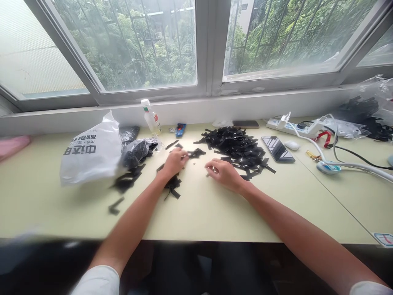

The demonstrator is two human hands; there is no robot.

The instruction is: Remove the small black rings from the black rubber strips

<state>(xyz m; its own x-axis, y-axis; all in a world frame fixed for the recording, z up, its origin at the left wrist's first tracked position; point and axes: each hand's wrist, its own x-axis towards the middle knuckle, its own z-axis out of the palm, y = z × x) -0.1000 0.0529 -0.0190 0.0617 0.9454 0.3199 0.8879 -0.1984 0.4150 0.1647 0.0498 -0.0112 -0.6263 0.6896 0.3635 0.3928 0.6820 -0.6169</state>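
Observation:
My left hand is closed in a pinch at a black fabric strip near the middle of the table. Under and beside its wrist lies a small heap of black strips. My right hand rests to the right with its fingers curled together; what they hold, if anything, is too small to make out. Close behind it spreads a large pile of black strips, some with small round metal-looking bits. A tiny round piece lies between the hands.
On the left stand a white plastic bag and a clear bag of black pieces. A clear bottle is at the back. To the right lie a phone, a white mouse, a power strip and cables.

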